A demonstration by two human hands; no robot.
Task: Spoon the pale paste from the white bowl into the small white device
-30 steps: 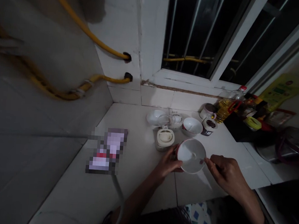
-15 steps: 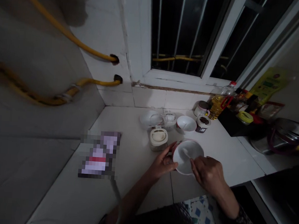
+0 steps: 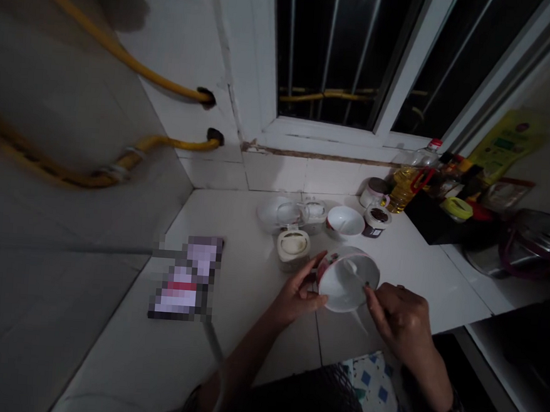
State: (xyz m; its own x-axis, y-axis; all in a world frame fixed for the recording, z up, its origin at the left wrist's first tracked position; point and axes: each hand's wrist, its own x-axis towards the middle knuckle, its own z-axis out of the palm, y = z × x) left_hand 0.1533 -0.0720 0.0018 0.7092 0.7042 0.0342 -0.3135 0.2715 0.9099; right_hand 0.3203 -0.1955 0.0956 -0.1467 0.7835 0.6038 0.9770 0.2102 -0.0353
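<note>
A white bowl [image 3: 342,293] with a reddish pattern outside is tilted towards me over the counter. My left hand [image 3: 291,300] grips its left side, thumb on the near rim and fingers around the outer wall. My right hand [image 3: 401,318] is closed on the handle of a small pale spoon [image 3: 353,269], whose head is inside the bowl. What the bowl contains is hard to make out. Below its near rim shows a thin pale streak [image 3: 360,323], whose nature I cannot tell. Just behind my left fingers stands a lidded square jar [image 3: 293,248].
Behind are a second white bowl [image 3: 345,222], clear containers [image 3: 281,214], a dark-filled jar [image 3: 376,222] and an oil bottle [image 3: 406,184]. A black box [image 3: 427,220] and a metal pot [image 3: 536,240] stand right. A pixelated phone-like thing [image 3: 185,281] on a stalk is left.
The bowl has tipped further towards me, and its patterned outer wall shows more. My right hand has shifted right and slightly down with the spoon. The pale streak below the rim now shows.
</note>
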